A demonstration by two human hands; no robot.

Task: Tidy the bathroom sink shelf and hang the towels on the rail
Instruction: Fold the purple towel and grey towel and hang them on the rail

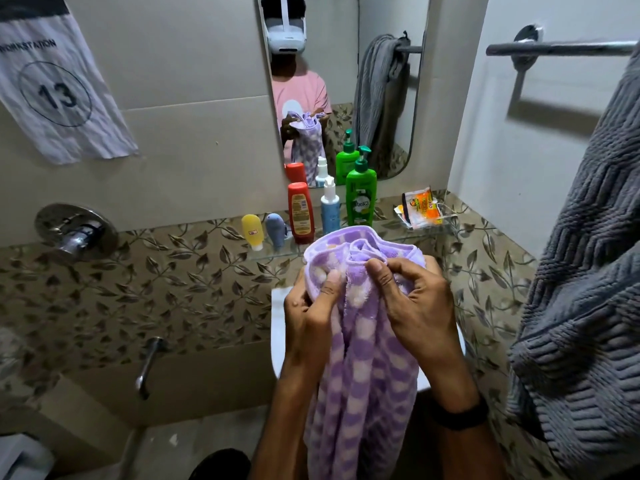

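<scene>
A purple and white checked towel (367, 375) hangs bunched in front of me over the white sink (277, 327). My left hand (311, 313) and my right hand (415, 299) both grip its upper edge, close together. A grey ribbed towel (588, 271) hangs from the metal rail (561, 48) at the upper right. On the glass shelf (273, 255) behind the purple towel stand a yellow bottle (252, 232), a blue-grey bottle (275, 230), a red bottle (300, 213), a white spray bottle (329, 207) and a green pump bottle (361, 195).
An orange packet (420, 206) lies in a clear dish at the shelf's right end. A mirror (346, 84) hangs above the shelf. A wall valve (74, 232) and a spout (149, 365) are at the left, with a numbered paper sign (55, 91) above.
</scene>
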